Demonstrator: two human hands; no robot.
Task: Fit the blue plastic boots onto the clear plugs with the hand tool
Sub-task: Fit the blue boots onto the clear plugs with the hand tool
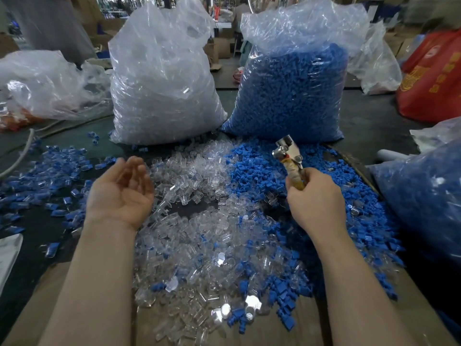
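Boots and plugs lie loose; hand tool gripped by right hand, left hand open, empty; a plug is presumably to be picked next.

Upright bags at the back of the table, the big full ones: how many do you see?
2: the clear-plug bag stands back centre-left, the blue-boot bag right beside it. Other bags at both edges are cut off and slumped, not counted.

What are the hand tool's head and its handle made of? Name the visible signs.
Hand tool in the right hand: the head looks like polished metal, silvery with bright glints. The handle seems wrapped in yellowish tape or cloth, matte and worn; its core is hidden.
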